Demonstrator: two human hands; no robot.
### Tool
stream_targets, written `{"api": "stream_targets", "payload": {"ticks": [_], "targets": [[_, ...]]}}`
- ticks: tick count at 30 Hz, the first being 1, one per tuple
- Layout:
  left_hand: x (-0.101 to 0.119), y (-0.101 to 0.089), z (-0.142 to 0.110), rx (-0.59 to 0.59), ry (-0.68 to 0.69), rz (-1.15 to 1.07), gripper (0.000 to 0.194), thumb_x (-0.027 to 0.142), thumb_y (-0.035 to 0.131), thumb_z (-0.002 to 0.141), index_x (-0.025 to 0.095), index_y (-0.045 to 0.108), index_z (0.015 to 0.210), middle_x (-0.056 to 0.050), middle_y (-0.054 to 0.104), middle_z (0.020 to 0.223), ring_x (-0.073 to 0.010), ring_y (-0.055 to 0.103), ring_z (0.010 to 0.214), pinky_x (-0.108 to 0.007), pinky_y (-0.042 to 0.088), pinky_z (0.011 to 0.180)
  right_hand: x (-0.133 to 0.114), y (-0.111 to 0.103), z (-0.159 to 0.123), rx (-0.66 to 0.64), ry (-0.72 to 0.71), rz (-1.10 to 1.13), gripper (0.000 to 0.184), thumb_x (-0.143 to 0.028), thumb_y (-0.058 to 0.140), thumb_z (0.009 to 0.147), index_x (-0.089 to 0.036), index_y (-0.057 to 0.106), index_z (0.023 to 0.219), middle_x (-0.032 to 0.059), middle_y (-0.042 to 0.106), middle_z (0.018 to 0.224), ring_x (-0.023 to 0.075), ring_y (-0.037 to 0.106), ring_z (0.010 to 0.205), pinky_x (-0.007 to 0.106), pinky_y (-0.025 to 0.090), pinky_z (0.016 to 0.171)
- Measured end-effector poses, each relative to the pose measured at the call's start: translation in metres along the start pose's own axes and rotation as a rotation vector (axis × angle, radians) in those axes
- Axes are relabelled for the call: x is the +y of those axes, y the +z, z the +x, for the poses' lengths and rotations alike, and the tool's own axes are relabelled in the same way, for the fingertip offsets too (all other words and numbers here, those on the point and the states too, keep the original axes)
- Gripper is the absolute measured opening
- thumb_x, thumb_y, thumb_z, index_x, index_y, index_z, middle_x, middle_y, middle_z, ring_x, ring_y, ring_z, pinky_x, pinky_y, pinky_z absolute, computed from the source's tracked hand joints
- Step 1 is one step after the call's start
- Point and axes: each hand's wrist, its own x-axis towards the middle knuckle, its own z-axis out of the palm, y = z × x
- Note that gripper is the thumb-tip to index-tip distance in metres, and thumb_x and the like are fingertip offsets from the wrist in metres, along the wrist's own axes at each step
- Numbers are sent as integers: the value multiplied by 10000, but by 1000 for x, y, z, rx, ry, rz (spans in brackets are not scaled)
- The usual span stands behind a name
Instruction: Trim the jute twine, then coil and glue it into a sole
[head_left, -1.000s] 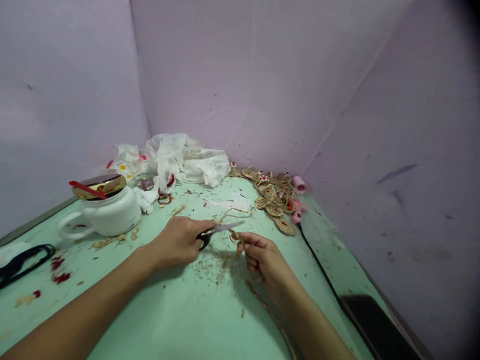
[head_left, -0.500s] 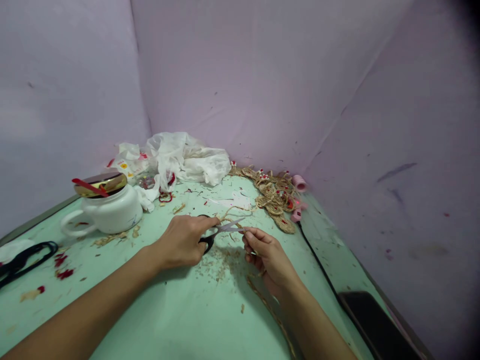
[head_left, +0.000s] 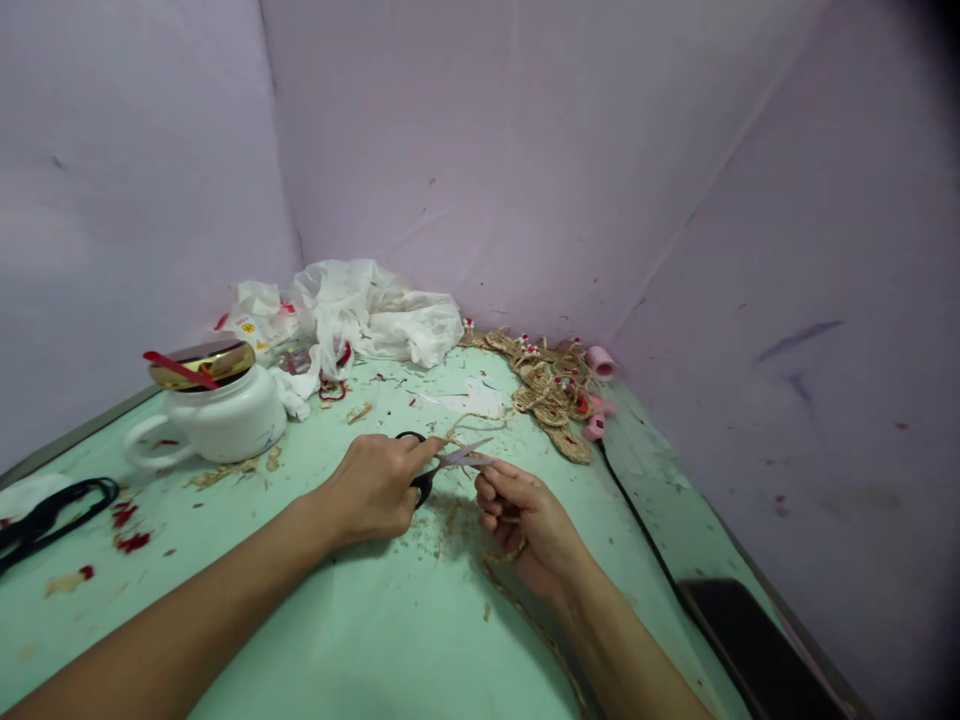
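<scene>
Black-handled scissors (head_left: pixel 459 456) are held in my left hand (head_left: pixel 376 487), their blades slightly apart and pointing right. My right hand (head_left: pixel 529 515) is closed in a pinch on a length of jute cord (head_left: pixel 534 625), right by the blade tips. The cord hangs from that hand and runs down toward the bottom edge of the view. Another thin strand (head_left: pixel 480 416) passes behind the blades toward the braided jute pieces (head_left: pixel 551 395). Brown fibre crumbs lie on the table below the scissors. Whether the cord sits between the blades I cannot tell.
At left stand a white mug (head_left: pixel 225 415) with a gold lid and another black-handled tool (head_left: pixel 52 520). White plastic bags (head_left: pixel 375 315) lie at the back. On the right are a pink device (head_left: pixel 595 425) with a black cable and a dark phone-like slab (head_left: pixel 757 650).
The right hand has shifted slightly left with the cord, whose loop under the fingers has changed shape. My left hand and the scissors have moved a little to the right.
</scene>
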Motion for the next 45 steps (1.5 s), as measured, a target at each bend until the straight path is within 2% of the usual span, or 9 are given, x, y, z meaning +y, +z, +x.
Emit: {"api": "stream_targets", "payload": {"ticks": [5,11,17,20,23,26,32,38,45], "targets": [[-1,4,-1,6,4,19,568,131,417,656,220,402,1218,-25,647,858,-238,616,736,-311,370,537,3,0,1,-34,-21,-17,173,-230,691,625,-148,555,556,-47,438,516,41,325,425,136,353,385],[-1,2,-1,14,-58,-198,314,107,411,680,241,560,922,18,636,695,-162,591,641,-244,363,548,1,1,0,24,-37,-43,202,-245,704,608,-153,632,773,-46,505,538,47,407,435,155,389,434],[1,-8,1,120,-193,-327,341,141,427,698,264,569,982,22,671,811,-161,608,752,-239,407,649,0,0,1,81,-132,-167,131,-203,675,588,-151,636,702,34,647,757,115,566,604,249,470,621],[1,-9,0,98,-160,-301,393,167,451,686,272,543,1053,12,673,942,-189,610,868,-268,424,712,0,0,2,96,-159,-179,153,-164,627,570,-156,651,721,7,608,684,90,500,512,230,437,523],[1,-8,0,64,-117,-215,468,174,466,665,262,505,1124,-13,656,1012,-218,599,926,-307,426,751,-1,0,3,144,-166,-182,183,-203,627,583,-149,666,753,-12,550,621,62,386,446,182,283,378],[3,-7,0,23,-87,-124,496,169,449,668,248,482,1156,-31,653,971,-234,606,877,-332,427,718,-2,-1,4,178,-213,-243,197,-292,664,594,-140,669,718,-31,492,560,49,314,418,186,191,367],[4,-6,1,-18,-49,-40,516,183,435,678,256,444,1188,-33,632,932,-241,603,805,-331,421,645,0,-9,8,241,-260,-366,291,-308,676,566,-149,696,809,-56,460,505,50,276,395,208,177,397],[2,-2,0,-6,-68,-57,551,171,446,675,282,408,1213,-30,626,967,-232,602,834,-320,421,657,1,-12,8,213,-349,-524,230,-303,645,615,-179,726,791,-37,509,508,82,324,442,227,221,435],[5,-4,0,-45,-51,-65,547,175,457,668,279,411,1203,-35,631,968,-236,598,871,-322,427,671,1,-10,7,185,-545,-690,173,-228,600,662,-215,732,772,26,654,707,171,528,649,282,379,618]]}}
